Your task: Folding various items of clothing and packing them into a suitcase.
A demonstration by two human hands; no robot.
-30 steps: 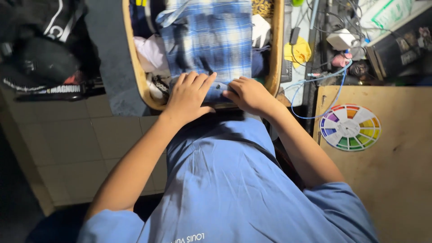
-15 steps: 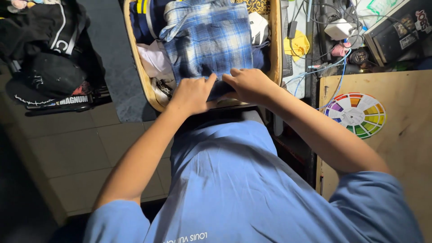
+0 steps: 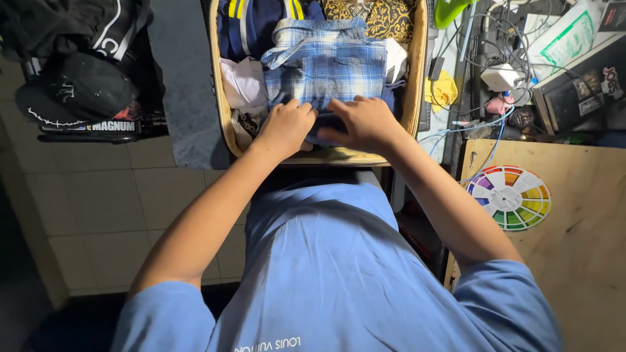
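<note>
Blue plaid shirt (image 3: 326, 72) lay in the suitcase (image 3: 415, 78); left hand (image 3: 287, 127) and right hand (image 3: 362, 122) grasped its near edge.

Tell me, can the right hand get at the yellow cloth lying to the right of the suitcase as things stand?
Probably yes. The right hand rests on the plaid shirt inside the suitcase; the yellow cloth lies just past its right wall, uncovered, with only that low wall between them.

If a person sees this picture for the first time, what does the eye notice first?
First, the left hand and right hand, pressed side by side on the near edge of a folded blue plaid shirt inside an open suitcase packed with clothes. Next, the bright colour wheel on the wooden board at the right.
</note>
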